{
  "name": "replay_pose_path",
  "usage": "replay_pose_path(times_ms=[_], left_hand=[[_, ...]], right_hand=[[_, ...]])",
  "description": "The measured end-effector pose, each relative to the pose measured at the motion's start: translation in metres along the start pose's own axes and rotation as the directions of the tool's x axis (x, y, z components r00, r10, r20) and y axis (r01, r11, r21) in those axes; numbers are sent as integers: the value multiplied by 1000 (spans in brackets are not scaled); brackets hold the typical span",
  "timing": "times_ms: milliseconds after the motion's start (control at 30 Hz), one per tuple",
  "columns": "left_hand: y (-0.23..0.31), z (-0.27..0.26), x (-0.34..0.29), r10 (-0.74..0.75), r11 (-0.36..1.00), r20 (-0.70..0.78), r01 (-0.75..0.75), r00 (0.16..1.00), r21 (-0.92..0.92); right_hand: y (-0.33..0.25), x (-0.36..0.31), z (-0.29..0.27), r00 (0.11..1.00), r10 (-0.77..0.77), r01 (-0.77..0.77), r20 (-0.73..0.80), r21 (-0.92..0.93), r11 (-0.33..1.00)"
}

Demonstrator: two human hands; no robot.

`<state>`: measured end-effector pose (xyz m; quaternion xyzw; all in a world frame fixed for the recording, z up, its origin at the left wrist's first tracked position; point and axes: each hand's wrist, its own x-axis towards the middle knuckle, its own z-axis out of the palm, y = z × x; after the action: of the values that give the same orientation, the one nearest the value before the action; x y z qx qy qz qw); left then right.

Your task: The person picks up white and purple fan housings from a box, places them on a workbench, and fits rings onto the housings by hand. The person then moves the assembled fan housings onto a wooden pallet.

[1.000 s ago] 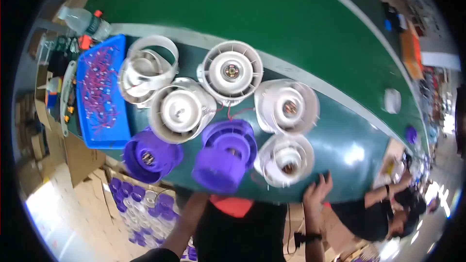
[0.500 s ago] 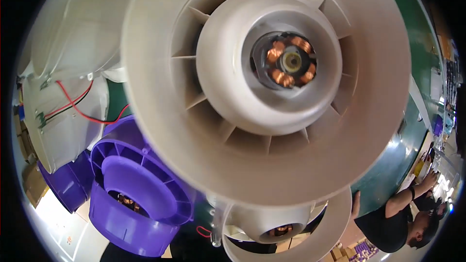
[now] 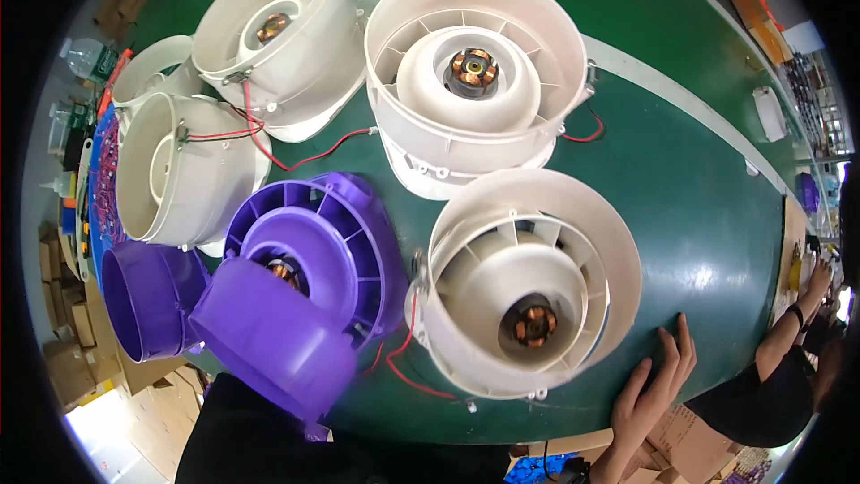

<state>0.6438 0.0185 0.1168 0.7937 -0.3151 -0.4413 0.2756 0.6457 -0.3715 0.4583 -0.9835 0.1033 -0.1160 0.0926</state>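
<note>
My right hand point(image 3: 652, 387) is at the lower right, with its fingers apart and resting on the green table. It holds nothing. Nearest to it stands a white fan housing point(image 3: 624, 278) with a copper-wound motor point(image 3: 534, 324) in its hub; a gap separates the two. A red wire point(image 3: 408, 378) trails from that housing. Behind it is a second white fan housing point(image 3: 564, 22), also with a copper-coiled motor point(image 3: 472, 72). To the left, a purple fan housing point(image 3: 278, 332) shows part of its motor. My left hand is out of the picture.
More white housings point(image 3: 313, 81) and a purple ring-shaped part point(image 3: 148, 300) crowd the left of the green table point(image 3: 708, 242). A blue container of wires point(image 3: 100, 179) lies beyond them. Cardboard boxes point(image 3: 67, 350) are at far left. At right, another person point(image 3: 761, 394) reaches forward.
The view has drawn back: the white housing that filled the middle now looks smaller, and more housings show. My right hand, barely seen earlier at the bottom, is now plainly in view.
</note>
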Motion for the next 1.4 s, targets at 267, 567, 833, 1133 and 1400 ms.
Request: replay_pose_path(times_ms=[267, 567, 833, 1133, 1400], left_hand=[[87, -60, -56, 102, 988, -96, -89, 990, 130], [283, -120, -170, 8, 947, 85, -35, 996, 320], [388, -222, -218, 580, 772, -36, -535, 814, 345], [413, -341, -229, 691, 716, -509, -387, 513, 581], [405, -352, -149, 644, 762, -704, -327, 298, 559]], right_hand=[[-7, 6, -14, 993, -119, 105, 12, 383, 918], [-104, 80, -90, 718, -693, 502, 59, 645, 575], [-116, 132, -78, 457, -875, 691, 159, 556, 462], [-111, 154, -166, 543, -756, 360, 366, 712, 603], [-87, 170, -166, 590, -792, 427, 154, 773, 469]])
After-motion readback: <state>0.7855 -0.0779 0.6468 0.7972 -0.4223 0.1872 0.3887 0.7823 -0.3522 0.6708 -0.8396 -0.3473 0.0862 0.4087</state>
